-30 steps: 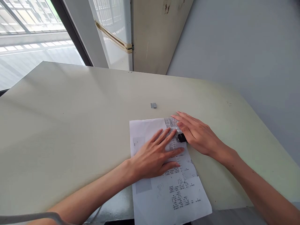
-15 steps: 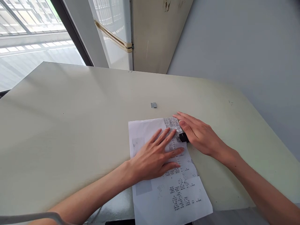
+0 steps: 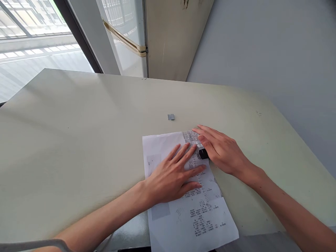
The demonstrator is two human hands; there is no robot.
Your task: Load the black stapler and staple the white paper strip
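Printed paper sheets lie on the pale table, reaching over its near edge. My left hand rests flat on them with its fingers spread. At the sheets' right edge sits a black binder clip, partly hidden by my right hand. The right fingers are stretched out over the top right corner of the paper, the thumb beside the clip. Beyond the paper lies a small grey strip of staples or similar metal.
The table spreads to both sides. Behind its far edge stand a fridge and a grey wall, with a bright window at the far left. A grey cable or strap crosses the bottom left corner.
My right hand has shifted very slightly to the left by the clip. My left hand stays on the paper.
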